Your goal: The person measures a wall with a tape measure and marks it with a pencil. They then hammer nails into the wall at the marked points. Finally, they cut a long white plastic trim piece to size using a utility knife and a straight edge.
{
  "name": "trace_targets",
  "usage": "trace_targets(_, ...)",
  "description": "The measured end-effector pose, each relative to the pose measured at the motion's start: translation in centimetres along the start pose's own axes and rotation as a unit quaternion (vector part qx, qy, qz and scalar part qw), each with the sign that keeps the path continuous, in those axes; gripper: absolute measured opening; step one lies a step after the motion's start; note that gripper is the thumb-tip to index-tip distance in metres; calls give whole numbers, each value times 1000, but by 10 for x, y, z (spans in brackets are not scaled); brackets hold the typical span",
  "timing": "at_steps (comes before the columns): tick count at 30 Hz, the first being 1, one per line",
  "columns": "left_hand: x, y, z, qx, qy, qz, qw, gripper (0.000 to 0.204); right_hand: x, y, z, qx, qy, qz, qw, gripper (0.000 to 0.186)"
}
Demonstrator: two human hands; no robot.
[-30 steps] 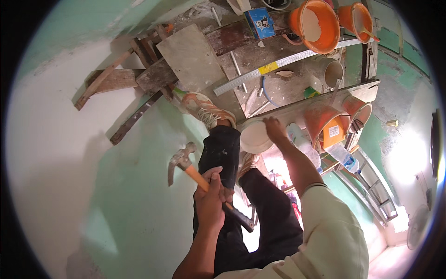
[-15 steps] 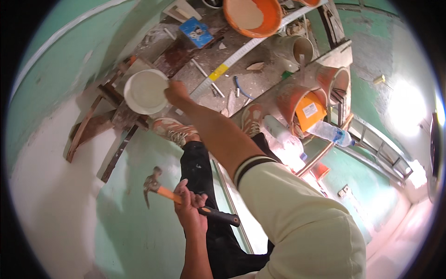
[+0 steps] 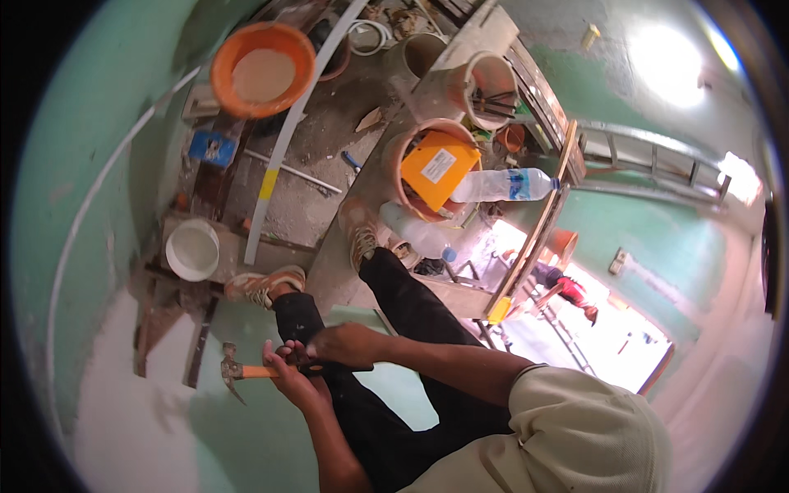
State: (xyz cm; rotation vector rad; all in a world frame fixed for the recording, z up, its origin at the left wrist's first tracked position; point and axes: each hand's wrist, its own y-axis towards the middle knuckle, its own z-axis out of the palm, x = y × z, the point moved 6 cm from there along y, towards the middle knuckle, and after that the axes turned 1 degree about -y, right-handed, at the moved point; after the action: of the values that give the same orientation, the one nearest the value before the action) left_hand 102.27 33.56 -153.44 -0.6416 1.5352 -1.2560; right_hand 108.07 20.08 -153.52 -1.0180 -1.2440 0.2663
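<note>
My left hand (image 3: 297,386) is closed around the handle of a claw hammer (image 3: 259,372); its metal head points left, and the handle is orange with a black grip. My right hand (image 3: 349,343) lies over the black grip, fingers curled and touching the left fingers. Whether it grips the handle or pinches something small cannot be made out. Both hands are above my black trouser legs. Beyond them to the left, a round white bucket (image 3: 170,253) stands on a wooden board near my left shoe.
A long metal straightedge (image 3: 283,148) lies across the dusty platform, near an orange basin (image 3: 300,62) of pale powder. A blue box (image 3: 212,149) lies left. Clay-coloured pipes (image 3: 408,131), an orange packet (image 3: 440,168) and plastic bottles (image 3: 503,186) are right. A person (image 3: 575,296) is visible farther down.
My right hand has left the white bucket's rim and come back to the hammer beside my left hand. The view has shifted, showing more to the right.
</note>
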Motion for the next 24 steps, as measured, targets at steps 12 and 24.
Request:
trace_targets(12,102,-85,169,81,166,-10,983,44,-142,-155,-542,-632,-138,33,762,13)
trace_targets(24,167,38,126,-36,125,-153,980,39,-440,-66,-844,-433,-451,274,731,44)
